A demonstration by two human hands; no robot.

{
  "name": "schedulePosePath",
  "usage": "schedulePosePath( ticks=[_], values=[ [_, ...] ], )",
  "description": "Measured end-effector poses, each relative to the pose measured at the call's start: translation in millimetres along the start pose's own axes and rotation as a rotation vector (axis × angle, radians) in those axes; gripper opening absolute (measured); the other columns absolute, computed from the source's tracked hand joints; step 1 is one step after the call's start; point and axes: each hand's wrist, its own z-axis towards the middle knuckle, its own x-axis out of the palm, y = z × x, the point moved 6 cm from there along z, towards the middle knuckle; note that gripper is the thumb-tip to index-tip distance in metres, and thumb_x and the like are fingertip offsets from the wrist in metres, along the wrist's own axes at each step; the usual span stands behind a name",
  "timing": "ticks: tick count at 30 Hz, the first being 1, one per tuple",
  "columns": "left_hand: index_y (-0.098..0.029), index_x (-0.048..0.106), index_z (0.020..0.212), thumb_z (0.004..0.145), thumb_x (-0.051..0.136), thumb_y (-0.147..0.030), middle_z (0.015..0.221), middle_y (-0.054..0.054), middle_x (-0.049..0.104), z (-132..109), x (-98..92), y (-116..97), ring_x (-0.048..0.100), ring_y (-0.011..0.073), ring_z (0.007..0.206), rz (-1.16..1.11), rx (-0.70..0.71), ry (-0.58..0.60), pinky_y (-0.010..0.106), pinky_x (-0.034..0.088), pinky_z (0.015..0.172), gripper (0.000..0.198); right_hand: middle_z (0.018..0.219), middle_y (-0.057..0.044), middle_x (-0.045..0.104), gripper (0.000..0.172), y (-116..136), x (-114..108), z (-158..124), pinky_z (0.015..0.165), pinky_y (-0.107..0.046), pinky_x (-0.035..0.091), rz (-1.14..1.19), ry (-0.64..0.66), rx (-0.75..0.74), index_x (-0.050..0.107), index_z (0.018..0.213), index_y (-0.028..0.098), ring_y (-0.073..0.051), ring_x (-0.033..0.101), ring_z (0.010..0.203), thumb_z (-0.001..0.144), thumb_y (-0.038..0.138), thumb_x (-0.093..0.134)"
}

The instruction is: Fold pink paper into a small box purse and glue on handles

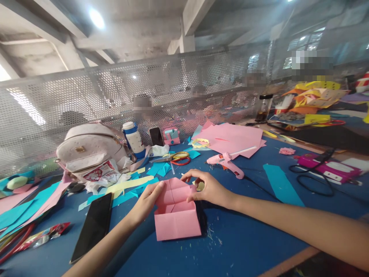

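Observation:
A folded pink paper box (178,225) stands on the blue table in front of me, its flap raised at the back. My left hand (152,198) grips the left edge of that flap, thumb on the near side. At the flap's right edge, my right hand (209,188) has its thumb and fingers curled around the paper. A pink glue gun (226,163) lies just beyond my right hand. Scissors (173,157) with yellow and red handles rest past the box, among blue and yellow paper scraps.
A black phone (92,227) lies left of my left forearm. Behind it are a pale backpack (89,148) and a white bottle (134,140). Pink sheets (230,136) lie at the back. A blue strip (282,184) and a magenta device (328,169) with a black cable are right.

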Motion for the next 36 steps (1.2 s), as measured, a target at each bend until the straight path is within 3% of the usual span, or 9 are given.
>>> schedulePosePath(
  ticks=[4, 7, 11, 14, 18, 24, 29, 32, 36],
  values=[
    [-0.018, 0.044, 0.065, 0.091, 0.041, -0.059, 0.058, -0.004, 0.040, 0.6, 0.8, -0.4, 0.033, 0.0115, 0.056, -0.011, 0.005, 0.015, 0.024, 0.029, 0.053, 0.049, 0.108, -0.004, 0.062, 0.057, -3.4, 0.1, -1.3, 0.068, -0.026, 0.043, 0.034, 0.035, 0.014, 0.065, 0.104, 0.022, -0.017, 0.052, 0.081, 0.060, 0.052, 0.084],
    [-0.018, 0.047, 0.066, 0.091, 0.042, -0.058, 0.061, -0.003, 0.043, 0.9, 0.4, -3.5, 0.036, 0.0122, 0.059, -0.021, 0.031, 0.010, 0.024, 0.032, 0.056, 0.048, 0.110, -0.005, 0.061, 0.058, -4.0, -0.3, -2.1, 0.071, -0.027, 0.045, 0.106, 0.048, -0.022, 0.064, 0.108, 0.022, -0.020, 0.054, 0.088, 0.068, 0.063, 0.074],
    [-0.017, 0.051, 0.068, 0.092, 0.041, -0.058, 0.062, -0.003, 0.044, 2.1, -1.5, -0.9, 0.037, 0.0123, 0.060, -0.016, 0.016, 0.005, 0.024, 0.032, 0.057, 0.049, 0.108, -0.005, 0.062, 0.050, -1.1, -0.4, -1.9, 0.071, -0.027, 0.046, 0.183, 0.049, -0.022, 0.064, 0.108, 0.021, -0.018, 0.057, 0.086, 0.082, 0.063, 0.060],
    [-0.017, 0.050, 0.067, 0.092, 0.040, -0.060, 0.060, -0.003, 0.041, 3.1, -3.0, 3.1, 0.035, 0.0119, 0.058, -0.004, -0.012, 0.002, 0.024, 0.030, 0.055, 0.051, 0.098, -0.005, 0.065, 0.037, -1.6, -6.9, 0.3, 0.068, -0.026, 0.046, 0.190, -0.060, -0.018, 0.066, 0.101, 0.020, -0.016, 0.058, 0.083, 0.087, 0.054, 0.059],
    [-0.016, 0.051, 0.067, 0.091, 0.041, -0.061, 0.061, -0.004, 0.039, 3.0, -4.4, 3.6, 0.034, 0.0117, 0.059, 0.004, -0.005, -0.007, 0.024, 0.029, 0.057, 0.052, 0.064, -0.001, 0.063, 0.033, -10.2, -17.9, 2.4, 0.056, -0.024, 0.043, 0.234, -0.212, 0.001, 0.066, 0.072, 0.017, -0.012, 0.054, 0.057, 0.079, 0.049, 0.070],
    [-0.016, 0.051, 0.068, 0.090, 0.042, -0.062, 0.061, -0.004, 0.040, 1.8, -4.9, 2.8, 0.034, 0.0117, 0.059, -0.006, -0.015, -0.013, 0.024, 0.029, 0.057, 0.052, 0.045, 0.004, 0.054, 0.042, -13.9, -21.8, 1.1, 0.046, -0.023, 0.039, 0.335, -0.257, 0.053, 0.055, 0.056, 0.017, -0.009, 0.047, 0.042, 0.071, 0.049, 0.077],
    [-0.017, 0.047, 0.062, 0.090, 0.043, -0.062, 0.059, -0.004, 0.041, 4.3, -6.4, 5.9, 0.036, 0.0116, 0.058, -0.049, -0.009, -0.037, 0.024, 0.030, 0.057, 0.053, 0.062, -0.003, 0.068, 0.036, -15.1, -17.0, 3.6, 0.050, -0.024, 0.044, 0.417, -0.206, 0.103, 0.067, 0.070, 0.015, -0.012, 0.059, 0.051, 0.076, 0.050, 0.073],
    [-0.015, 0.056, 0.069, 0.090, 0.044, -0.061, 0.061, -0.002, 0.046, 5.6, -8.3, 13.1, 0.039, 0.0120, 0.059, -0.109, -0.034, -0.053, 0.024, 0.032, 0.058, 0.052, 0.071, -0.007, 0.072, 0.036, -20.4, -15.2, 4.7, 0.043, -0.021, 0.038, 0.463, -0.193, 0.155, 0.070, 0.079, 0.014, -0.012, 0.060, 0.053, 0.076, 0.049, 0.073],
    [-0.014, 0.062, 0.077, 0.091, 0.045, -0.059, 0.064, -0.001, 0.052, 6.9, -11.3, 21.5, 0.042, 0.0123, 0.060, -0.165, -0.053, -0.083, 0.023, 0.033, 0.057, 0.050, 0.053, -0.002, 0.065, 0.041, -26.0, -18.0, 3.4, 0.038, -0.019, 0.029, 0.461, -0.204, 0.197, 0.060, 0.061, 0.015, -0.009, 0.052, 0.043, 0.068, 0.051, 0.079]
  ],
)
